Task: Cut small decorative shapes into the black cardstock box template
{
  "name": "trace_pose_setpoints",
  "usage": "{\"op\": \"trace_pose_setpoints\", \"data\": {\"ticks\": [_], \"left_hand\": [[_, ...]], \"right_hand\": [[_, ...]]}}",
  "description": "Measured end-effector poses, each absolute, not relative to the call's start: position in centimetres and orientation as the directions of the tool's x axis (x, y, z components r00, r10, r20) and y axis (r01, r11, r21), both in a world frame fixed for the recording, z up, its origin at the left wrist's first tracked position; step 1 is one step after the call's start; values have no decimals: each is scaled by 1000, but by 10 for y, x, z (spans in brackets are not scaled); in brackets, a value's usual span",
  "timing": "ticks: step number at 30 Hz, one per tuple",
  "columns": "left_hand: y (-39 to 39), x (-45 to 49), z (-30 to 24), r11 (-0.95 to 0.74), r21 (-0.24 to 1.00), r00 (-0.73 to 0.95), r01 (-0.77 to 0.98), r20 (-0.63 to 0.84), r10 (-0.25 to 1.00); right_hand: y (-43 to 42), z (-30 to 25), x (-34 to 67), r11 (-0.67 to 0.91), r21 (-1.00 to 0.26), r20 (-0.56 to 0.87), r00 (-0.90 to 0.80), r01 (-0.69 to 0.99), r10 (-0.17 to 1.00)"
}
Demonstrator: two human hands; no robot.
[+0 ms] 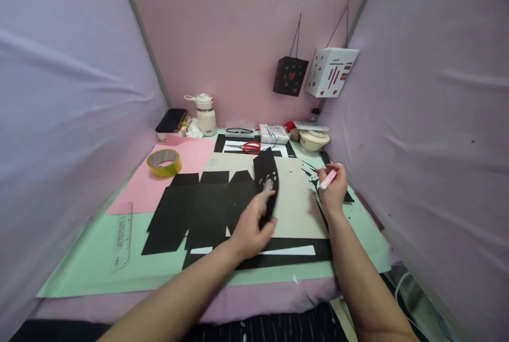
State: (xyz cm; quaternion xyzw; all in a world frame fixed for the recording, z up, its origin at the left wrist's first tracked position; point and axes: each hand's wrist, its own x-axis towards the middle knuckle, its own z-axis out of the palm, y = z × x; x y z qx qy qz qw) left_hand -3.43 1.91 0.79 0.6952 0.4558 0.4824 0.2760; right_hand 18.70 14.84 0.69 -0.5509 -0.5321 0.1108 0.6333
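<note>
Black card blank: the flat, tabbed black card (207, 201) lies across the middle of the mint-green cover (85, 268), its right part over the beige board (298, 207); the rightmost panel is raised and curved, with small pale openings or flecks on it.
Left hand: the left hand (252, 230) is at the raised panel, thumb and fingers closed about its edge; a pale, blurred shape at the fingertips cannot be identified.
Right hand: the right hand (333, 191) is curled firmly round a slim pink tool (328, 179) — held above the board's right edge, well apart from the raised panel.
Offcuts: thin black scraps (312, 176) lie just beside the right hand.
Left of the card: a yellow tape roll (167, 171) rests on a pink sheet (129, 191); a clear ruler (123, 236) lies nearer the front.
Behind the board: red-handled scissors (243, 147), a marker set (274, 134) and, farther left, a cream bottle (206, 119).
Hanging above: two decorated boxes — one black (291, 78), one white (328, 72).
</note>
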Motion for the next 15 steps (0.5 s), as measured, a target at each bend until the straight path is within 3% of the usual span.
{"op": "trace_pose_setpoints", "data": {"ticks": [2,5,10,15], "left_hand": [[14,-29,5,-650,591,448,478,472,759],[9,-18,-4,-814,338,674,473,457,581],[5,-11,-9,-893,223,789,390,419,449],[2,-8,-2,-885,153,799,440,384,464]], "right_hand": [[152,0,191,404,-835,538,402,373,741],[150,-4,189,417,-870,489,350,262,799],[144,0,179,440,-877,480,279,195,832],[137,6,177,438,-876,478,238,203,846]]}}
